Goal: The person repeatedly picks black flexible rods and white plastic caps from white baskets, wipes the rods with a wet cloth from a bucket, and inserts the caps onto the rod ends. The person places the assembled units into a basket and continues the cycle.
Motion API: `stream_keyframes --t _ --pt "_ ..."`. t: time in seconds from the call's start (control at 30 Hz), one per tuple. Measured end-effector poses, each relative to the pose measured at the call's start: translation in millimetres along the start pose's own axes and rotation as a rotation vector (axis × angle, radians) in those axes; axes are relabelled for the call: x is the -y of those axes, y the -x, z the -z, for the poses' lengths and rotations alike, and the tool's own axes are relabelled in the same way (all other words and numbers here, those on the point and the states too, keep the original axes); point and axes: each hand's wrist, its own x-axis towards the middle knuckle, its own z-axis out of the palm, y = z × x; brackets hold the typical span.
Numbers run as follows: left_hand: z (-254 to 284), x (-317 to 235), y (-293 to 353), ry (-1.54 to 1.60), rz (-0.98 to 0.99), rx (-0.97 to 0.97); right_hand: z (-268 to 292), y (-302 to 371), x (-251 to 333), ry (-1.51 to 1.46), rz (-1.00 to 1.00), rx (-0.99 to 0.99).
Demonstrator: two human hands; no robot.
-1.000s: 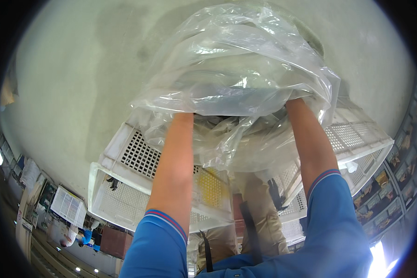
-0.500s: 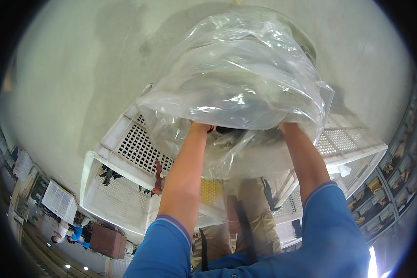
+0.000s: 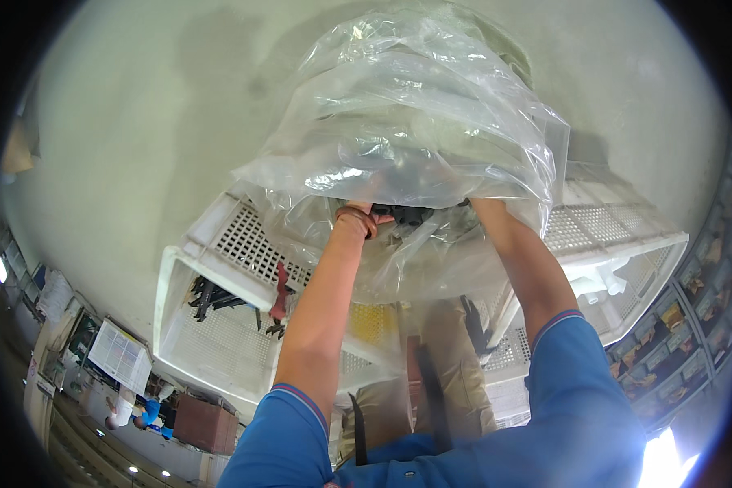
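A large clear plastic bag (image 3: 431, 122) bulges up in front of me, its mouth turned toward me. Both my forearms reach into that mouth. My left hand (image 3: 366, 206), with a brown band at the wrist, is mostly under the plastic; a bit of finger shows beside dark, knobbly pieces (image 3: 411, 215) in the opening. Whether it grips them is hidden. On the other side of the opening, my right hand (image 3: 484, 205) goes in under the bag's edge, and its fingers are out of sight.
White perforated plastic crates stand on both sides: the left crate (image 3: 167, 301) holds black branching pieces (image 3: 211, 294) and a dark red piece (image 3: 280, 291), the right crate (image 3: 675, 237) white tubular pieces (image 3: 600, 278). Racks of bins (image 3: 667, 350) line the far right. Two people (image 3: 145, 413) are at lower left.
My forearms and the bag's near edge sit slightly higher in the picture. More of my left wrist and the dark pieces shows in the opening.
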Motion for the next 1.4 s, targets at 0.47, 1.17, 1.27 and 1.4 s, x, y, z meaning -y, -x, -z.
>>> stream_keyframes --t 0.47,1.17,1.27,1.4 --pt "4.6 46.2 259.0 0.119 -0.252 0.236 -60.6 176.8 133.5 0.423 -0.034 0.155" --pt "82.0 301.5 519.3 -0.285 -0.756 0.552 -205.0 630.5 70.3 0.455 0.414 -0.553" --pt "75.9 345.3 547.9 -0.494 -0.81 0.649 -217.1 707.4 31.9 0.359 0.492 -0.747" --pt "62.9 415.5 579.5 -0.753 -0.896 0.787 -242.6 804.1 -25.6 0.271 0.54 -1.008"
